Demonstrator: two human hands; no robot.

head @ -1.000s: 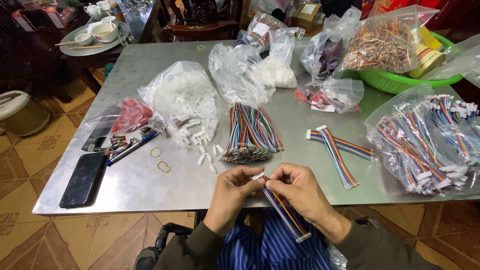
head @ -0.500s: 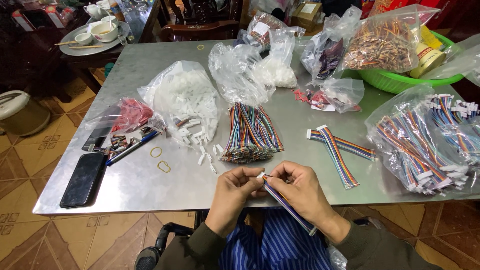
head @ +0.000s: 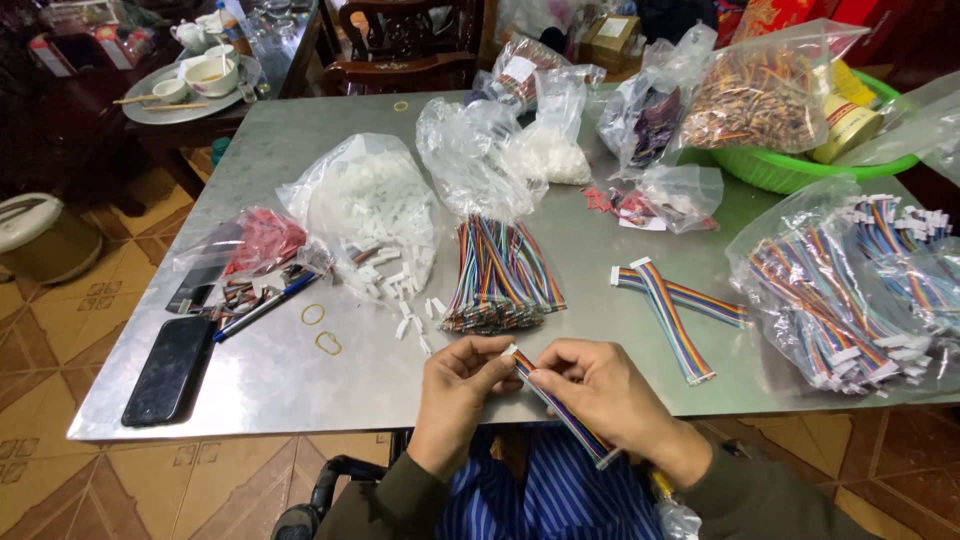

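I'm pinching a rainbow ribbon cable (head: 560, 405) near its white end with both hands, left hand (head: 462, 385) and right hand (head: 598, 390) fingers pressed together. It's hanging over the metal table (head: 300, 380) edge, right below the cable bundle (head: 500, 275).

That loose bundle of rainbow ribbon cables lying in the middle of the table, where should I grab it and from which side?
Probably around the middle of the cable bundle, coming straight down from above. It lies flat, strands running away from the table edge and fanning at the near end, so pinching across its narrower waist should gather every strand. White connectors crowd its left side.
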